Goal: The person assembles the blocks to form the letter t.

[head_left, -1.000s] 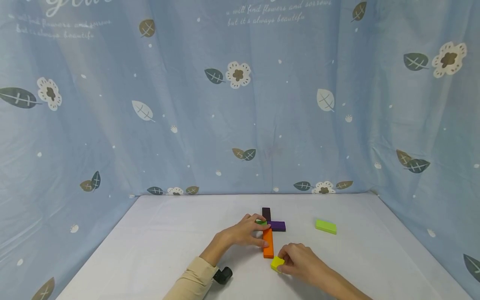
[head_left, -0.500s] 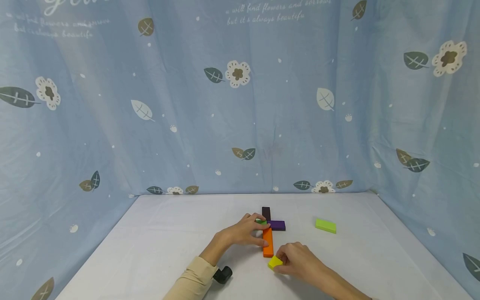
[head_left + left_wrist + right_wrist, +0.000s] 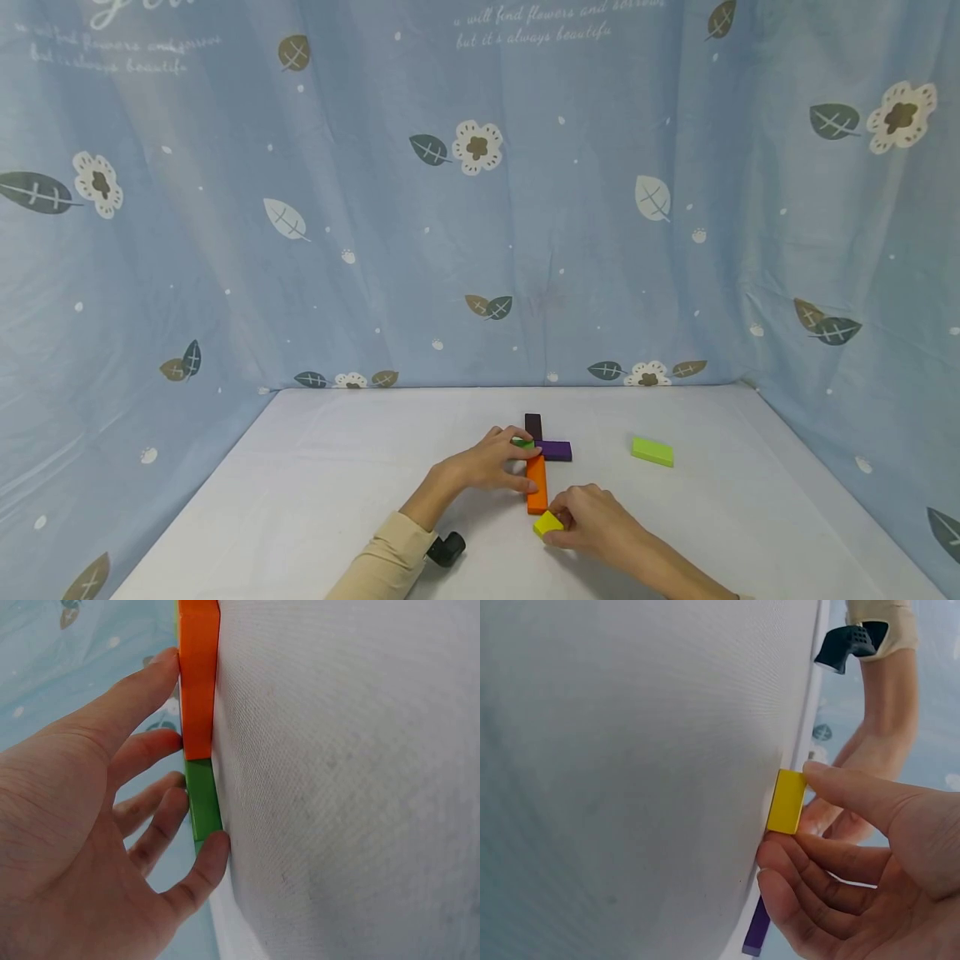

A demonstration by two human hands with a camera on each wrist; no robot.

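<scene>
My left hand [image 3: 495, 463] rests its spread fingers on a cross of flat blocks. In the left wrist view, its thumb touches the orange block [image 3: 199, 682] and the little finger reaches the far end of the green block [image 3: 201, 799]. A purple block [image 3: 557, 451] and a very dark block [image 3: 533, 427] join the cross at right and top. Between thumb and fingers, my right hand [image 3: 600, 521] pinches a yellow block [image 3: 547, 523], held at an angle just below the orange block's near end. Fingers partly hide the green block in the head view.
A lime-green block [image 3: 652, 452] lies alone on the white table [image 3: 337, 483], right of the cross. A small black device [image 3: 447, 550] is on the left wrist. Behind the table hangs a blue patterned curtain [image 3: 375, 208].
My right hand has moved slightly left with the yellow block, bringing it closer under the orange block's near end. The left hand has stayed in place.
</scene>
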